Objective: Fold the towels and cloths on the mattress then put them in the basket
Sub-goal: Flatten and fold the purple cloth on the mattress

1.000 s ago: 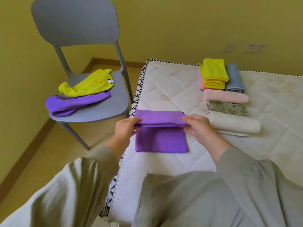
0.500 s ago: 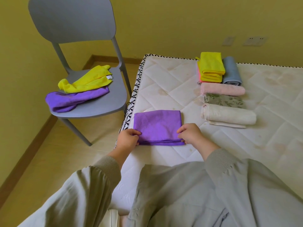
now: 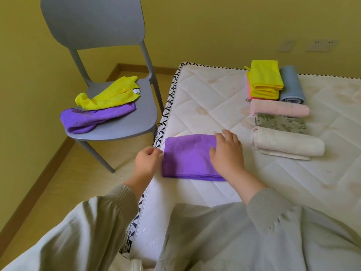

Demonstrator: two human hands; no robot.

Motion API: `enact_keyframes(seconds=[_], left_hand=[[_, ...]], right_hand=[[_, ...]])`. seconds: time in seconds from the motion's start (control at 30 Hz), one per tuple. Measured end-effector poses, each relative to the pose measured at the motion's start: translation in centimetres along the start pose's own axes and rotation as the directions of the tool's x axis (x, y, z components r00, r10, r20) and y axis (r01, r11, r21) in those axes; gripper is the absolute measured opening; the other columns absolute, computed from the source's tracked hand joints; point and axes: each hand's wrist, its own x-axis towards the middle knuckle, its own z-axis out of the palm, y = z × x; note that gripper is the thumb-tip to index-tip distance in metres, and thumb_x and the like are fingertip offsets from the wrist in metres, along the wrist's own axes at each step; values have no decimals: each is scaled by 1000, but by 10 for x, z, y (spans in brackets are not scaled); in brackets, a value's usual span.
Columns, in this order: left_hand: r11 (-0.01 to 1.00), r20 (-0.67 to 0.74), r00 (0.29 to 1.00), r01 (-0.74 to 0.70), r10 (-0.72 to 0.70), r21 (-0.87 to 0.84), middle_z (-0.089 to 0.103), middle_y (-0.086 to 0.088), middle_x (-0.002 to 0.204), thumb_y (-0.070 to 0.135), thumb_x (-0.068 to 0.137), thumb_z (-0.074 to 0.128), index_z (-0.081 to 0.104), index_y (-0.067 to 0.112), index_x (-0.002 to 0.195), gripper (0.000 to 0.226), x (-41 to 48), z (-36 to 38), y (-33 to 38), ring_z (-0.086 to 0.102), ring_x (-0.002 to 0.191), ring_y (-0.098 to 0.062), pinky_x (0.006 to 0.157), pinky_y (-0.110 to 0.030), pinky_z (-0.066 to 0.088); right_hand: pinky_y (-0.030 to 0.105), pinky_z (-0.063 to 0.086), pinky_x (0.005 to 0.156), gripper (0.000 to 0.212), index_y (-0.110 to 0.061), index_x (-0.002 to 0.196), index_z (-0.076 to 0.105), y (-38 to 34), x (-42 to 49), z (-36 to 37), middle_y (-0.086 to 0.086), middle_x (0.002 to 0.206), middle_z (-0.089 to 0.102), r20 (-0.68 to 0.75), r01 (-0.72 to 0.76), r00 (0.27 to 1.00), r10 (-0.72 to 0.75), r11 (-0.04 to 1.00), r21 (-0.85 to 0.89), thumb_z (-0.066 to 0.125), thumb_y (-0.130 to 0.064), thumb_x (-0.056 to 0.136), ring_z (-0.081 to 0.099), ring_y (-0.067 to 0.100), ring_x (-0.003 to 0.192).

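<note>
The folded purple cloth (image 3: 187, 159) lies at the mattress (image 3: 214, 98) edge. The right hand (image 3: 227, 153) presses it with straight fingers, the left hand (image 3: 148, 162) curls beside it, grip unclear. Next, I think, one fold across.

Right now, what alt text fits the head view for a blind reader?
A person's right hand lies flat on a folded purple cloth on a mattress, left hand at its left edge. Folded towels lie farther right; a grey chair holds a yellow cloth and a crumpled purple cloth.
</note>
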Motion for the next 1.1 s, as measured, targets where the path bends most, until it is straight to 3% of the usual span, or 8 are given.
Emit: enact_keyframes(seconds=[0.13,0.23,0.5,0.63,0.73,0.93,1.03,1.1], left_hand=[[990,82,993,97,-89,-98,61,-4,75,15,96,42,57,13,110,20,32,-3,17,51,62,-17,53,-25,37],[983,216,961,182,-170,-36,61,-9,74,21,99,38,52,13,117,24,49,3,22,54,59,-21,53,-25,38],[886,293,868,449,-401,-115,60,-11,81,31,92,59,56,8,102,25,71,21,45,59,68,-23,63,-31,51],[817,226,840,536,-493,-212,52,-8,72,6,85,65,56,6,82,10,77,31,41,50,59,-18,59,-29,47],[769,138,843,532,-520,-354,52,-7,70,-8,79,67,57,3,76,15,82,36,33,48,57,-16,55,-27,46],[779,44,886,429,-462,-457,59,-4,76,-11,78,66,67,11,104,34,68,43,23,48,56,-12,49,-20,40],[828,-35,913,353,-407,-437,57,-2,74,-3,80,64,68,10,100,24,66,44,24,46,56,-14,50,-20,39],[891,-58,936,309,-346,-332,57,-1,70,10,82,67,67,12,86,5,64,41,30,51,62,-18,60,-24,44]], right_hand=[[45,2,118,66,-17,151,14,-17,8,28,9,160,0,167,155,975,-149,988,-22,41,-42,96,0,26,147],[48,-2,118,77,-18,153,1,-11,10,47,8,160,-9,274,173,951,-146,982,-76,36,-54,94,-7,25,147],[48,-4,117,83,-20,152,-6,-4,8,59,8,159,-15,302,174,943,-140,981,-91,32,-62,92,-11,25,147],[47,-5,117,83,-20,152,-6,-5,6,60,8,159,-16,316,169,939,-135,982,-83,33,-61,91,-13,24,147],[47,-5,118,82,-21,152,-4,-4,7,60,7,159,-14,306,168,942,-137,983,-76,33,-61,92,-13,23,147],[45,-5,118,81,-22,152,-4,-2,7,62,5,160,-13,296,165,945,-135,983,-78,32,-62,92,-11,22,147],[45,-5,118,80,-22,152,-3,-2,7,61,5,160,-12,295,166,946,-137,984,-73,32,-61,92,-11,22,147],[44,-5,118,79,-22,152,-3,-2,7,61,5,160,-12,293,162,946,-136,984,-69,31,-61,93,-10,22,147]])
